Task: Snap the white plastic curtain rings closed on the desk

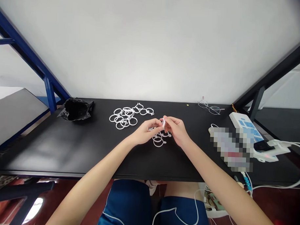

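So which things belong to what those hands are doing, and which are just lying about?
In use:
small white piece, between left hand and right hand
white rings beneath them
probably ring pile to their left

Apparently lying about:
eyeglasses
power strip
black bag, perhaps

Over the middle of the desk (60, 148), the left hand (146, 132) and right hand (178, 130) pinch a white piece (163, 122), with rings (159, 139) beneath them. Toward the desk's back edge lie more rings (125, 117); on its left part sits a bag (77, 115), at its right end a power strip (246, 123).
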Motion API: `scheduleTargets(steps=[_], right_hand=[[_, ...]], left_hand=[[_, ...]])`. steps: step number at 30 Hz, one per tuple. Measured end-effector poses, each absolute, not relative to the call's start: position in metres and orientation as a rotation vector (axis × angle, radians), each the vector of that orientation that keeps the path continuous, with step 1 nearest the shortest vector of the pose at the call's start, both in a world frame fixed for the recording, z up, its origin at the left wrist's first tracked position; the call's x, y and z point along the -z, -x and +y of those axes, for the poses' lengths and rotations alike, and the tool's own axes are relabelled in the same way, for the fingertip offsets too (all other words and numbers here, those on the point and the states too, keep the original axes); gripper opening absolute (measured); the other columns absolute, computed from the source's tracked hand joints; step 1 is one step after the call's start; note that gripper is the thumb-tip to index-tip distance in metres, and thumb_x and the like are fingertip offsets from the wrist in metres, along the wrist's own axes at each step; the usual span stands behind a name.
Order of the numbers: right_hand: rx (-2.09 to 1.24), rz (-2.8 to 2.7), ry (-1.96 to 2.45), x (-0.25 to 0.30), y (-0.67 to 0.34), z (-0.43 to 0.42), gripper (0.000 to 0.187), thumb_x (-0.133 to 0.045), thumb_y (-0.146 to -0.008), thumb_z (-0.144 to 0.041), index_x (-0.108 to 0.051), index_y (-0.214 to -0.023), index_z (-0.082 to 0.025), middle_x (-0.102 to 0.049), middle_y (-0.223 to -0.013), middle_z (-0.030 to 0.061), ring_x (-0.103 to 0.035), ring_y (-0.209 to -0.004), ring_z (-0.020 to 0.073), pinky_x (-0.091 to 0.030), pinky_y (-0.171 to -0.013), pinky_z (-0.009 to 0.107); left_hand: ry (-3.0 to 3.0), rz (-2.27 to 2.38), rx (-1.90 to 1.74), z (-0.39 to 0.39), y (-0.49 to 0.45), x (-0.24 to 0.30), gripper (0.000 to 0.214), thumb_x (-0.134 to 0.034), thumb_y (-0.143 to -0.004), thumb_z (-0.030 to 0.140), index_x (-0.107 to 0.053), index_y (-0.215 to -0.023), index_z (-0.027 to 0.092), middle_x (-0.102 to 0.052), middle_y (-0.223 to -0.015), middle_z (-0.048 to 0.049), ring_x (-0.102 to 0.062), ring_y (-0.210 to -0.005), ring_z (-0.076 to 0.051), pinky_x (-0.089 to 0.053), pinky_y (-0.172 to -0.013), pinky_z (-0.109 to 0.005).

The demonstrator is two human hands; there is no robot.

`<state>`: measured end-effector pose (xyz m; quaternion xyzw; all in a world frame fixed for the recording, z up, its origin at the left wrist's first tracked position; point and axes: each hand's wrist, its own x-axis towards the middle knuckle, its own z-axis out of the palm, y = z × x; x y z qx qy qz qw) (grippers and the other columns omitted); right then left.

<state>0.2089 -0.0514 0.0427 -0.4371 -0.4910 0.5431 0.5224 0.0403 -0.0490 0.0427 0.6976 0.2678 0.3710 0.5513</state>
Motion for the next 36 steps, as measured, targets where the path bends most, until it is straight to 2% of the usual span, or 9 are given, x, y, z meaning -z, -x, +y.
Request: scheduleTargets(steps=[3, 6, 9, 12, 17, 30, 33, 36], right_hand=[[-1.204, -1.222, 1.013, -0.042, -0.208, -0.053, 0.036, -0.069, -0.076, -0.054, -0.071, -0.072, -0.018, -0.057, -0.06, -0.0009, -0.046, -0.048, 0.0081, -0.043, -0.048, 0.024], [-1.047, -1.312, 1.008, -0.042, -0.205, -0.058, 0.035, -0.065, -0.08, -0.054, -0.072, -0.079, -0.02, -0.057, -0.06, -0.0009, -0.049, -0.049, 0.0104, -0.045, -0.049, 0.026], [-0.89, -1.427, 1.009, -0.043, -0.203, -0.065, 0.033, -0.063, -0.083, -0.051, -0.072, -0.081, -0.02, -0.059, -0.062, -0.0002, -0.05, -0.049, 0.0115, -0.045, -0.048, 0.026], [-0.764, -1.487, 1.003, -0.046, -0.201, -0.072, 0.03, -0.059, -0.087, -0.047, -0.072, -0.08, -0.021, -0.061, -0.065, 0.0005, -0.051, -0.048, 0.0114, -0.045, -0.047, 0.026], [-0.626, -1.518, 0.974, -0.046, -0.2, -0.077, 0.027, -0.057, -0.089, -0.043, -0.071, -0.08, -0.022, -0.062, -0.067, 0.001, -0.057, -0.057, 0.0138, -0.048, -0.054, 0.028], [-0.615, -1.518, 1.016, -0.042, -0.198, -0.077, 0.029, -0.056, -0.089, -0.046, -0.07, -0.079, -0.022, -0.063, -0.068, 0.0017, -0.058, -0.057, 0.0148, -0.05, -0.055, 0.029], [-0.699, -1.469, 1.041, -0.042, -0.196, -0.074, 0.031, -0.059, -0.086, -0.05, -0.07, -0.079, -0.022, -0.063, -0.068, 0.0018, -0.056, -0.054, 0.0141, -0.048, -0.052, 0.028], [-0.855, -1.328, 1.067, -0.044, -0.202, -0.063, 0.035, -0.062, -0.082, -0.054, -0.069, -0.078, -0.02, -0.059, -0.06, 0.0005, -0.05, -0.048, 0.012, -0.044, -0.047, 0.027]], left_hand=[[-1.66, 0.768, -1.026, -0.05, -0.043, -0.04, 0.026, -0.062, -0.086, 0.042, -0.056, -0.089, 0.016, -0.062, -0.095, -0.0057, -0.059, -0.088, -0.016, -0.046, -0.081, -0.03], [-1.722, 0.835, -1.081, -0.052, -0.046, -0.038, 0.031, -0.061, -0.087, 0.044, -0.056, -0.103, 0.018, -0.062, -0.105, -0.0082, -0.06, -0.094, -0.018, -0.048, -0.079, -0.03], [-1.724, 0.706, -1.006, -0.053, -0.048, -0.035, 0.035, -0.057, -0.089, 0.044, -0.056, -0.112, 0.017, -0.065, -0.097, -0.0078, -0.062, -0.087, -0.017, -0.049, -0.074, -0.028], [-1.572, 0.597, -0.984, -0.053, -0.049, -0.034, 0.041, -0.066, -0.084, 0.043, -0.057, -0.113, 0.015, -0.065, -0.093, -0.0067, -0.061, -0.075, -0.013, -0.049, -0.065, -0.025], [-1.452, 0.558, -0.932, -0.051, -0.047, -0.037, 0.043, -0.074, -0.076, 0.039, -0.061, -0.11, 0.014, -0.065, -0.098, -0.0082, -0.062, -0.077, -0.014, -0.048, -0.062, -0.024], [-1.43, 0.513, -0.91, -0.05, -0.045, -0.037, 0.037, -0.074, -0.077, 0.035, -0.06, -0.106, 0.016, -0.065, -0.101, -0.0083, -0.064, -0.082, -0.015, -0.052, -0.071, -0.027], [-1.498, 0.57, -0.913, -0.05, -0.046, -0.036, 0.038, -0.071, -0.079, 0.038, -0.059, -0.108, 0.016, -0.064, -0.102, -0.009, -0.063, -0.081, -0.015, -0.049, -0.063, -0.024], [-1.628, 0.702, -0.941, -0.045, -0.043, -0.035, 0.047, -0.067, -0.082, 0.04, -0.052, -0.121, 0.018, -0.062, -0.113, -0.0112, -0.062, -0.083, -0.015, -0.046, -0.057, -0.022]])
